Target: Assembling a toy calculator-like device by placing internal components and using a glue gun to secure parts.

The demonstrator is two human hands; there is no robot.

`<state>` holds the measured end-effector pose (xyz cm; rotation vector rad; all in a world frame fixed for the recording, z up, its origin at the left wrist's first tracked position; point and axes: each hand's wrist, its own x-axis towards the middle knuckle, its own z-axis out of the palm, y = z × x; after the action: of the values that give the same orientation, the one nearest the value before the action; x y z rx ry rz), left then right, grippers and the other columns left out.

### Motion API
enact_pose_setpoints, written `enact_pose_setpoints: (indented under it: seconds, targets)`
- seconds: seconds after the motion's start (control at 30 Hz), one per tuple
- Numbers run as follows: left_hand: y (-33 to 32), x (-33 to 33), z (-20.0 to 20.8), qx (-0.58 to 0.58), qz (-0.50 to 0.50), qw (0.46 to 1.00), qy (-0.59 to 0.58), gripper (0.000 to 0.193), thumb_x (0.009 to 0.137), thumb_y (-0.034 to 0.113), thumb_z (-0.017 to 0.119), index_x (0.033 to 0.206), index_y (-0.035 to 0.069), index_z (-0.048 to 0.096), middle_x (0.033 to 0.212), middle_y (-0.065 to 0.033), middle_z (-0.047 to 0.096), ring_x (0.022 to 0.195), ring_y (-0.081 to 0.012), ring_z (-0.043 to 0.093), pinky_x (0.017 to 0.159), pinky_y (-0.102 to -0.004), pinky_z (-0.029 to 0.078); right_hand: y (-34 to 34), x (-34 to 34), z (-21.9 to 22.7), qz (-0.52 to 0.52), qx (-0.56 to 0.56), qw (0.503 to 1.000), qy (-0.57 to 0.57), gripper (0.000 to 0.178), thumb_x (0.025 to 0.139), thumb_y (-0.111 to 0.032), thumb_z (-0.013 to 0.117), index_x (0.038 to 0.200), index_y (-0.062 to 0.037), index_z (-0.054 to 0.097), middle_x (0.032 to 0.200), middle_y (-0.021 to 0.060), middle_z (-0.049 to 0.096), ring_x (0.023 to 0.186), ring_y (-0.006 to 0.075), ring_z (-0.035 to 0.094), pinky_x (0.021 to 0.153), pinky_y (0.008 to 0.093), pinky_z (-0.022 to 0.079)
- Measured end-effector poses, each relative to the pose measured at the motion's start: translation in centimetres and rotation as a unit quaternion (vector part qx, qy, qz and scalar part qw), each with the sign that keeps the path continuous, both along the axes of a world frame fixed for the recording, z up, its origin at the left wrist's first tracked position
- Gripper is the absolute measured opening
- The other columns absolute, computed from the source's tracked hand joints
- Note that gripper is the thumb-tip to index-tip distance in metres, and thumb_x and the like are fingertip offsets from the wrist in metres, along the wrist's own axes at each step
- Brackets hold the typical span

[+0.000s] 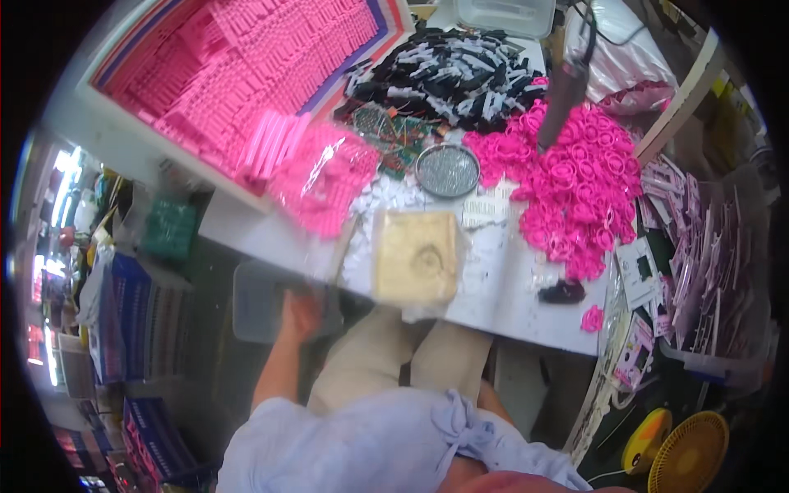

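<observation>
My left hand hangs low beside my left knee, over a translucent plastic bin below the table edge. It is blurred, and I cannot make out its fingers or whether they hold anything. Of my right arm only a bit of forearm shows beside my thigh; the hand itself is hidden. On the table in front of my lap lies a yellowish square pad with a dark round mark. Behind it stands a round metal dish of small silvery parts. Small white pieces are scattered beside the pad.
A large box of pink plastic parts fills the back left, with a bagged pink bundle against it. Black and white parts and bright pink rings are heaped behind. A dark hanging tool and a bin of cards are at right.
</observation>
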<state>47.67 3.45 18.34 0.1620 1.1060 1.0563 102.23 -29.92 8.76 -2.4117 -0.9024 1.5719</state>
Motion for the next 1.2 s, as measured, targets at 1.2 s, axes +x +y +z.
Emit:
enact_pose_setpoints:
  seconds: [1.2]
  targets:
    - [-4.5,10.0,1.9,-0.148,-0.441,0.854,0.235,0.071,0.100,0.064,0.040,0.138,0.007,0.057,0.136,-0.0137,0.059,0.121,-0.0240,0.058,0.101,-0.0444,0.048,11.7,-5.2,1.4,-0.307,0.046,0.909,0.277,0.092,0.087,-0.067,0.062,0.149,-0.0017,0.041,0.150,0.0185,0.046,0.139,0.0327,0.042,0.118,0.0448,0.029]
